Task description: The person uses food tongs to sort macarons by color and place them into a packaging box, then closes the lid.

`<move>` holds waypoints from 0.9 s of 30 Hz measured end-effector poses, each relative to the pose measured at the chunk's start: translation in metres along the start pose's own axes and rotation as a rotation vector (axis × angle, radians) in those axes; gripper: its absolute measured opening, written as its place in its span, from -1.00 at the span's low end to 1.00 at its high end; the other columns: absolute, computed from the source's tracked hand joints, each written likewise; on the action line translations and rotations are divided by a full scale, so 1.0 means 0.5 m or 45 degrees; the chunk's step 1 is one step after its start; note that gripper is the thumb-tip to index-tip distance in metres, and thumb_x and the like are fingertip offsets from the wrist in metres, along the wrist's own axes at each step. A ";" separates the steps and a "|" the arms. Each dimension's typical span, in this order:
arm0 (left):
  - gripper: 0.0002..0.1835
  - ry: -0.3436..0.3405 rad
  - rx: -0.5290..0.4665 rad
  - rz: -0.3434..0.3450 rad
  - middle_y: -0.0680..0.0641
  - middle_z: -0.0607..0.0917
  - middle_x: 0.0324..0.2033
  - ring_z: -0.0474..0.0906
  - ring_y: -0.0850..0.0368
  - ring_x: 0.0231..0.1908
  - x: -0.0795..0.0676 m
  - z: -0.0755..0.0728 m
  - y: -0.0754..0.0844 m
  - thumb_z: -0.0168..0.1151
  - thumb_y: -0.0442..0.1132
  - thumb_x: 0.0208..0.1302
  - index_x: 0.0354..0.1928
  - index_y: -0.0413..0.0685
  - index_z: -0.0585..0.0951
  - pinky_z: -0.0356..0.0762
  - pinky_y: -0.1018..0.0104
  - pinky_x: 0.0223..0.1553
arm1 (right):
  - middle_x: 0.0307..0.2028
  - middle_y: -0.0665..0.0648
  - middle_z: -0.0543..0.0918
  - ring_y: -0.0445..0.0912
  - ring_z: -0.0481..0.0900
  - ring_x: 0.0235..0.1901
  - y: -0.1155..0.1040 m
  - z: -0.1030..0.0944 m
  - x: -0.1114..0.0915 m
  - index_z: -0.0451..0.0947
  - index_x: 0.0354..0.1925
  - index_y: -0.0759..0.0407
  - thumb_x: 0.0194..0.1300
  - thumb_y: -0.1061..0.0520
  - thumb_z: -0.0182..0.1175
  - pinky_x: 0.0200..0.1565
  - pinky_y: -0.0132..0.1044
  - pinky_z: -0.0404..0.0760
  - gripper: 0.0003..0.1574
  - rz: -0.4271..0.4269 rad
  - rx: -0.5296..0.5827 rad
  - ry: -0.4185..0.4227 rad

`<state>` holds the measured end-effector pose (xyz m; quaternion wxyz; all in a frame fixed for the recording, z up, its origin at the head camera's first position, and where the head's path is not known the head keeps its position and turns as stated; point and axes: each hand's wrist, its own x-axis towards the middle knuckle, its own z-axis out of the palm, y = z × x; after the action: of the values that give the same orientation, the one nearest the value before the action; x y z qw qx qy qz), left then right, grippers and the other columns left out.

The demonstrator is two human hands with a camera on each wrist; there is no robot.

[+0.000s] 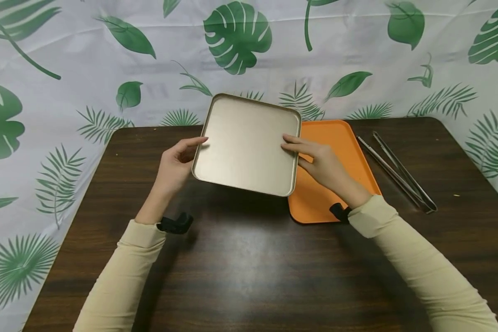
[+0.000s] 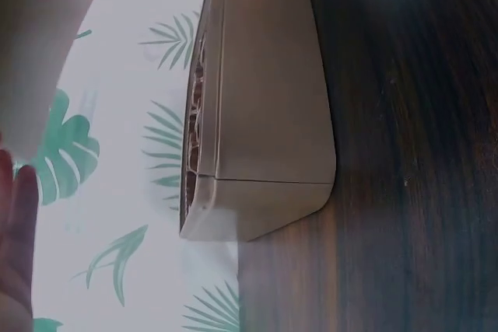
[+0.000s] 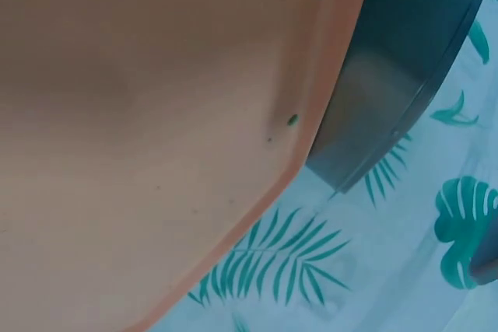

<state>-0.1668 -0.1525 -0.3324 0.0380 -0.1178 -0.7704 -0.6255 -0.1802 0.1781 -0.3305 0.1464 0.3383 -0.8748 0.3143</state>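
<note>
A square, gold-coloured metal tin (image 1: 246,145) is held tilted above the table, its flat rimmed face towards the head camera. At its left edge my left hand (image 1: 176,161) grips it, fingertips over the rim and thumb mostly hidden. My right hand (image 1: 315,159) holds the right edge, with fingers spread on the face. In the left wrist view the side of the tin (image 2: 272,91) shows, with brown and pale patches along its rim that I cannot make out. Part of the tin (image 3: 381,91) appears beyond the tray in the right wrist view.
An orange tray (image 1: 329,203) lies on the dark wooden table (image 1: 240,276), partly under the tin and my right arm. Metal tongs (image 1: 398,173) lie to its right. A leaf-patterned cloth (image 1: 166,55) hangs behind the table. Small specks mark the tray (image 3: 156,153).
</note>
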 end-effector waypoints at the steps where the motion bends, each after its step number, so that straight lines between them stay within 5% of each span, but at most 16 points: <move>1: -0.57 0.036 -0.018 0.035 0.27 0.65 -0.12 0.61 0.36 -0.15 -0.001 0.005 0.000 0.18 -0.50 0.24 0.16 -0.17 0.56 0.61 0.53 -0.24 | 0.18 0.28 0.55 0.16 0.55 0.13 -0.002 0.000 0.001 0.61 0.06 0.28 0.09 0.51 0.25 -0.09 -0.06 0.68 -0.47 -0.002 0.007 0.048; 7: -0.68 0.215 0.016 0.257 0.36 0.61 -0.24 0.59 0.45 -0.23 0.002 0.029 0.011 0.24 -0.54 0.15 -0.02 -0.30 0.62 0.54 0.56 -0.27 | 0.08 0.26 0.63 0.13 0.61 0.06 -0.015 -0.004 0.015 0.68 -0.07 0.27 0.17 0.43 0.23 0.01 -0.04 0.63 -0.67 0.047 0.025 0.331; 11: -0.70 0.255 0.045 0.317 0.35 0.56 -0.25 0.54 0.43 -0.29 0.008 0.038 0.024 0.19 -0.57 0.18 -0.02 -0.39 0.58 0.49 0.58 -0.31 | 0.08 0.22 0.64 0.10 0.61 0.09 -0.018 -0.005 0.024 0.69 -0.10 0.25 0.19 0.31 0.26 0.09 -0.08 0.60 -0.73 0.097 -0.008 0.438; 14: -0.70 0.309 0.048 0.319 0.33 0.52 -0.27 0.49 0.42 -0.36 0.014 0.041 0.032 0.21 -0.52 0.20 0.00 -0.37 0.58 0.45 0.60 -0.35 | 0.05 0.20 0.66 0.03 0.72 -0.33 -0.020 -0.004 0.030 0.68 -0.09 0.24 0.23 0.28 0.23 -0.30 -0.39 0.65 -0.74 0.147 -0.012 0.457; 18: -0.68 0.368 0.025 0.326 0.24 0.44 -0.26 0.47 0.41 -0.29 0.022 0.043 0.037 0.27 -0.45 0.17 -0.01 -0.39 0.60 0.50 0.62 -0.24 | 0.01 0.19 0.69 -0.23 0.21 -0.82 -0.019 -0.003 0.036 0.64 -0.06 0.26 0.29 0.23 0.16 -0.64 -0.49 0.07 -0.73 0.193 0.023 0.477; 22: -0.66 0.370 0.128 0.352 -0.04 0.51 -0.06 0.46 0.25 0.00 0.028 0.049 0.037 0.28 -0.40 0.17 -0.01 -0.40 0.59 0.50 0.46 0.10 | -0.21 0.25 0.74 -0.50 0.14 -0.74 -0.017 -0.003 0.039 0.64 -0.08 0.30 0.26 0.14 0.15 -0.56 -0.59 0.18 -0.66 0.208 0.026 0.515; 27: -0.67 0.437 0.135 0.346 -0.27 0.61 -0.03 0.59 0.19 0.01 0.035 0.060 0.035 0.25 -0.36 0.21 0.00 -0.37 0.55 0.53 0.35 0.12 | -0.38 0.31 0.70 -0.57 0.33 -0.59 -0.027 -0.009 0.048 0.62 -0.11 0.35 0.27 0.14 0.17 -0.43 -0.61 0.37 -0.68 0.230 0.140 0.533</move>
<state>-0.1770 -0.1178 -0.3183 0.2586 -0.1102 -0.7614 -0.5842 -0.1885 0.1611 -0.3099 0.2773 0.1934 -0.8337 0.4367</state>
